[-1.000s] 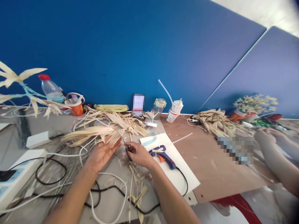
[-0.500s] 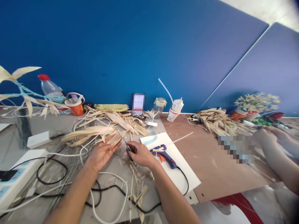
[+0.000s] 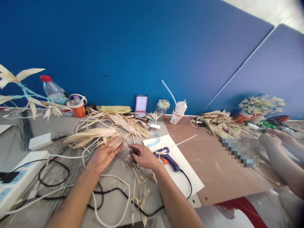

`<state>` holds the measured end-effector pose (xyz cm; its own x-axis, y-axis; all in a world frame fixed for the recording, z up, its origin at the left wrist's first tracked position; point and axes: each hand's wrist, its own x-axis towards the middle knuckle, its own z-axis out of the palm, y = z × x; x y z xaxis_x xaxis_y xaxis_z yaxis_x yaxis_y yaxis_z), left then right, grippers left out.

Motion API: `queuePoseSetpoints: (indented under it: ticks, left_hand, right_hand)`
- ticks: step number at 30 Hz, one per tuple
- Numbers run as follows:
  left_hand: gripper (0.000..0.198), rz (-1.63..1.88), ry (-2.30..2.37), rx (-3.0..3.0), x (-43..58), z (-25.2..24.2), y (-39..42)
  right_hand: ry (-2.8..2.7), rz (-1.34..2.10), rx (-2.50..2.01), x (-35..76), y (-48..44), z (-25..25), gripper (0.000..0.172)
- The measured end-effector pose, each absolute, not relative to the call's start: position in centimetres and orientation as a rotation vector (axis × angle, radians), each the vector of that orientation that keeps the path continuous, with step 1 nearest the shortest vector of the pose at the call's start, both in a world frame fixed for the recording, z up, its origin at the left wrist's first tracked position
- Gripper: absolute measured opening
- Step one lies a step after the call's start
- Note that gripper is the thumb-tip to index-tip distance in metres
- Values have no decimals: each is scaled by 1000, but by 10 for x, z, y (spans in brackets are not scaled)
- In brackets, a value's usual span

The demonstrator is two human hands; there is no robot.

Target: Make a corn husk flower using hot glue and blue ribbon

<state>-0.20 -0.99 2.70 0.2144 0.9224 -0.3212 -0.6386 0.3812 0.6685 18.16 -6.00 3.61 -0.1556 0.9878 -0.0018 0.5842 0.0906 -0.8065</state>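
My left hand (image 3: 102, 155) pinches a piece of dried corn husk (image 3: 116, 142) between thumb and fingers. Closed around the black handles of a pair of scissors (image 3: 133, 153) is my right hand (image 3: 145, 155). The scissor blades point up and to the left, beside the husk piece; whether they touch it I cannot tell. A heap of dried husks (image 3: 95, 134) lies just beyond my hands. Right of my right hand, a blue glue gun (image 3: 169, 160) rests on a white sheet (image 3: 187, 181).
A white power strip (image 3: 30, 161) and looped cables (image 3: 128, 190) lie at the left and front. Along the blue wall stand a phone (image 3: 141, 106), a bottle (image 3: 162, 110) and paper cups (image 3: 176, 117). Another person's hands (image 3: 273, 137) are at the far right, near more husks (image 3: 220, 123).
Almost nothing differs. The scissors and my right hand have shifted very slightly, and the view has moved a little.
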Motion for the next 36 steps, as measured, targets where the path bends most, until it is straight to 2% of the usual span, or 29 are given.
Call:
queuePoseSetpoints:
  ticks: [22,30,36]
  left_hand:
    - [44,1103,786,414,-1,33,-12]
    - [56,1081,771,420,-2,30,-11]
    - [56,1077,780,424,-2,32,-12]
  right_hand:
    - [-1787,936,-1547,183,-60,36,39]
    - [-1790,926,-1544,184,-60,36,38]
    - [-1780,956,-1500,186,-59,30,36]
